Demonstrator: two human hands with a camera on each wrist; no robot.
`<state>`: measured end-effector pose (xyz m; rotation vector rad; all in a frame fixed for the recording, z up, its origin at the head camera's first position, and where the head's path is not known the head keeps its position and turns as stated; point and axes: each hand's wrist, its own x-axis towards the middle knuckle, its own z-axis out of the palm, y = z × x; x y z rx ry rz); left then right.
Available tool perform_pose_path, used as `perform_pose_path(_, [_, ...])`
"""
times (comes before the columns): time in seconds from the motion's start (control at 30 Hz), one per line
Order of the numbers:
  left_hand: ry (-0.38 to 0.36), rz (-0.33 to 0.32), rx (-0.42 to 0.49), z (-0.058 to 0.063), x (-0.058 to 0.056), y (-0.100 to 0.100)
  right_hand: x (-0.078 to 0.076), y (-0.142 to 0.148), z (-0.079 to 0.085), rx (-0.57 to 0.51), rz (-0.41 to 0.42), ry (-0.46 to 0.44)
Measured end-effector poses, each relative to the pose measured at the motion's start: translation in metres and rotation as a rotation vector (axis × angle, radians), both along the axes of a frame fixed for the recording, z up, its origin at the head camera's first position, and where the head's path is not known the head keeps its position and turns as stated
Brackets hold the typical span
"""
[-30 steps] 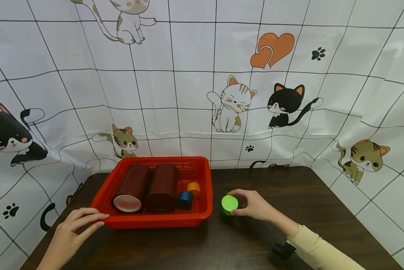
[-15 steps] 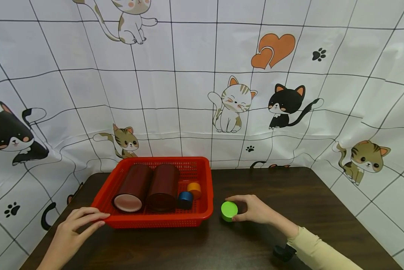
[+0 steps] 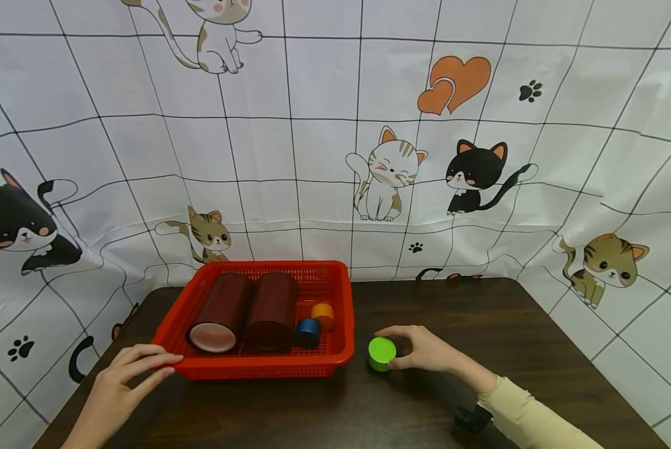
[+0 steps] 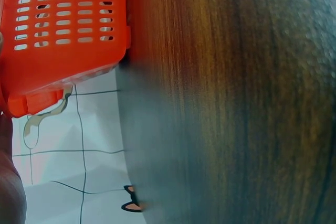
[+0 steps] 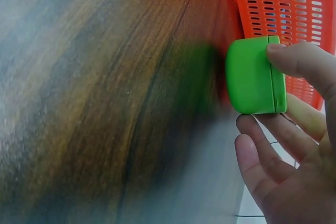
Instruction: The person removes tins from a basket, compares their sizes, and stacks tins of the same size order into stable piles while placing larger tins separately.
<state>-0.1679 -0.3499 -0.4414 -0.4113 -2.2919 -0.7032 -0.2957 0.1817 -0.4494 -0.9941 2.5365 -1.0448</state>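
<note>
My right hand (image 3: 425, 350) pinches a small green lidded case (image 3: 381, 353) between thumb and fingers, to the right of the basket. In the right wrist view the green case (image 5: 251, 75) shows a seam near its lid, with the thumb pressed at that seam and its rounded base close over the tabletop. My left hand (image 3: 123, 377) holds the front left corner of a red plastic basket (image 3: 257, 369). Inside lie two dark brown cylinders (image 3: 222, 305), the left one with a pale pinkish end, beside a blue round piece (image 3: 307, 333) and an orange round piece (image 3: 322, 317).
A dark wood-grain table (image 3: 459, 312) carries everything. Behind and around it hangs a white gridded sheet (image 3: 313, 149) printed with cats. A dark device (image 3: 473, 419) sits at my right wrist by the cuff.
My right hand has come slightly nearer to me with the green case, which now appears lower in the head view. My left hand and the basket have stayed in place.
</note>
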Motion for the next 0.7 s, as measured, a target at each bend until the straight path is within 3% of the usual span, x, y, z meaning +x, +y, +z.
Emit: perform_pose_path(0.7, [0.007,0.001,-0.006,0.0003,-0.0001,-0.0009,-0.0023,0.0064,-0.0054,-0.032,0.041,-0.053])
